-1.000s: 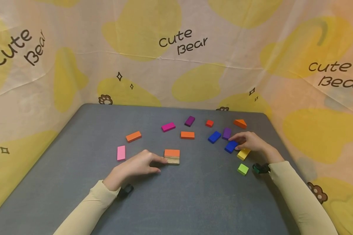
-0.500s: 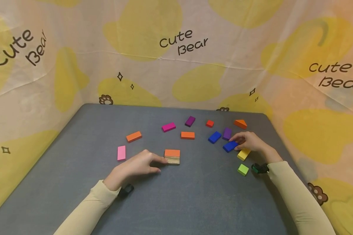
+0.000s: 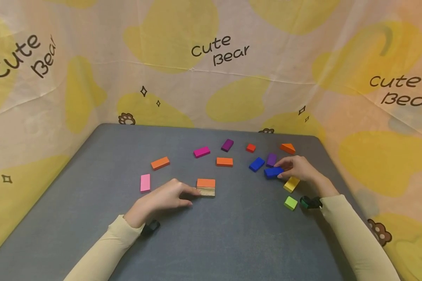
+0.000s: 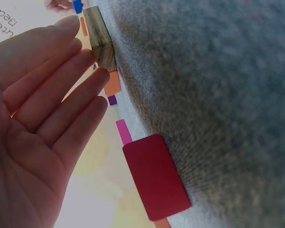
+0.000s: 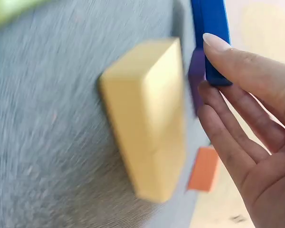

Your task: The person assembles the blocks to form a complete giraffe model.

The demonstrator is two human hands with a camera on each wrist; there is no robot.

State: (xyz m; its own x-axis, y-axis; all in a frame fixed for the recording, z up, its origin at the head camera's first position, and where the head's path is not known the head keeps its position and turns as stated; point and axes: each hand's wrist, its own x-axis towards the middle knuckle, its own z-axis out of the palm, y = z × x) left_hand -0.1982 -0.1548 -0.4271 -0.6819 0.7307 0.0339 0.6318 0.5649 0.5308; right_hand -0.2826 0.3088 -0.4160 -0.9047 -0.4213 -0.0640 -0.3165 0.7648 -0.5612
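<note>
Here, thumb and fingertips of the right hand point(image 3: 299, 170) pinch a blue block point(image 3: 272, 173), a yellow block point(image 3: 291, 185) just to their near side, while the left hand point(image 3: 164, 196) (fingers loosely extended) seems to touch an orange-topped block point(image 3: 206, 183) at its fingertips.

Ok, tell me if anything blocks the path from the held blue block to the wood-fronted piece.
Nothing visible: bare tabletop lies between the held blue block and the wood-fronted piece. The other blue block sits just beyond that line.
</note>
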